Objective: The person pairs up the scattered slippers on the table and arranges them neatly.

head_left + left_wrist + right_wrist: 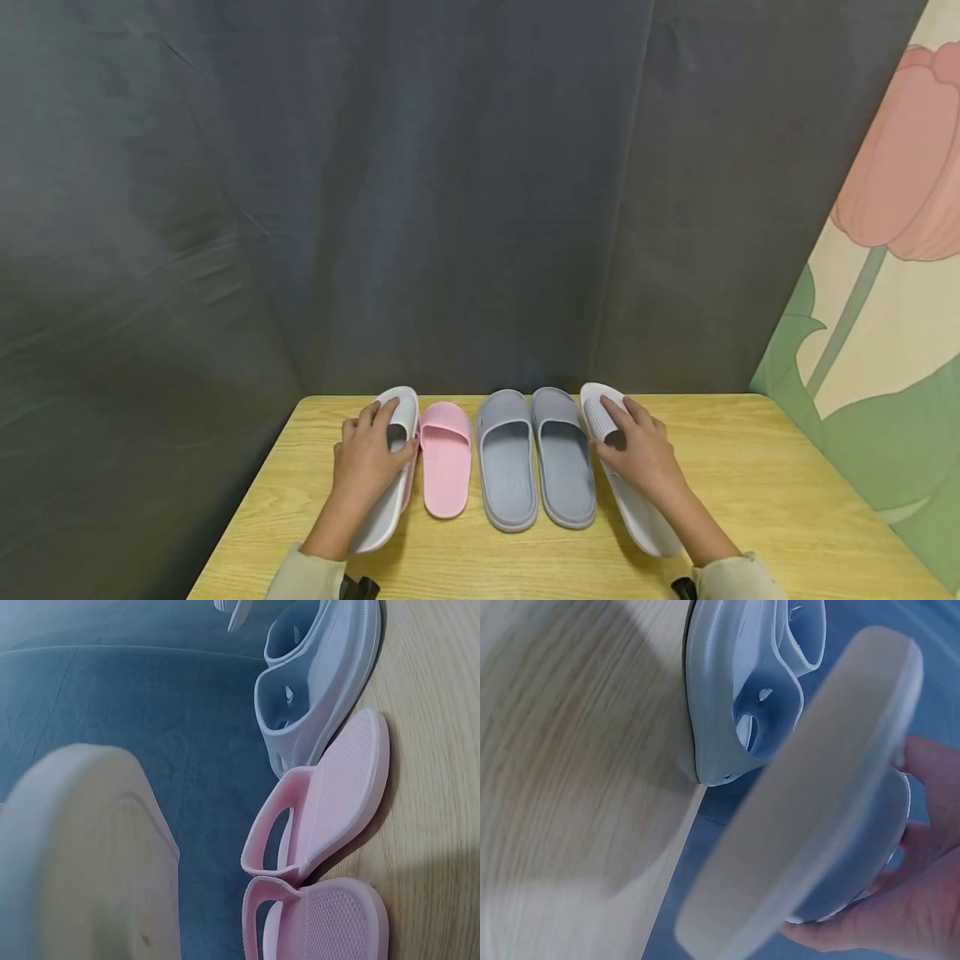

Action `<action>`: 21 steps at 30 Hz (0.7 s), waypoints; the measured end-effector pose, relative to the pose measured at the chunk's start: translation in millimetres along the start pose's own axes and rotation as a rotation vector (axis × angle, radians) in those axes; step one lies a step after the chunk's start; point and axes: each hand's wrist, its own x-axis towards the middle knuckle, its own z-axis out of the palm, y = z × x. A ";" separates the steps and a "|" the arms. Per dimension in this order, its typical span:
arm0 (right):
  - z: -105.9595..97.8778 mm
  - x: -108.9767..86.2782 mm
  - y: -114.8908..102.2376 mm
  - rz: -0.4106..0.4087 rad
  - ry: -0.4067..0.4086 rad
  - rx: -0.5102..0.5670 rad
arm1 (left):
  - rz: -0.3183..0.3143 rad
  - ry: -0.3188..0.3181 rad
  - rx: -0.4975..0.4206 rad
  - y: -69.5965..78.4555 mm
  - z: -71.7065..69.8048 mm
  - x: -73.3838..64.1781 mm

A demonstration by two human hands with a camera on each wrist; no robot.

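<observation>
My left hand (367,458) grips a white slipper (384,518) by its strap, raised over the table's left part. In the left wrist view that slipper (105,855) fills the lower left, seen close. My right hand (641,446) holds another white slipper (647,525) by the strap, the thumb at the strap's opening; the right wrist view shows this slipper (802,795) tilted and off the tabletop. Two pink slippers stand side by side; the right one (447,475) shows whole from the head, while the left one (334,922) is mostly hidden there behind the white slipper.
Two grey slippers (508,487) stand between the hands, right of the pink pair. All rest on a wooden table (750,500), near its back edge. A dark curtain (465,200) hangs behind, and a tulip-patterned panel (885,350) is at the right.
</observation>
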 end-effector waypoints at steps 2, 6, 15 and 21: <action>0.1 0.0 -1.2 -0.005 0.002 0.001 | -0.003 -0.003 0.001 1.0 -0.3 -0.2; 1.3 -0.7 -1.9 -0.009 0.003 0.001 | 0.001 0.000 0.004 3.8 -0.2 -1.5; 2.6 -3.5 -7.0 0.002 0.010 0.000 | 0.013 -0.004 0.003 12.1 1.3 -5.1; 2.7 -3.2 -12.3 -0.011 0.026 0.003 | 0.034 0.008 0.003 19.1 3.1 -5.2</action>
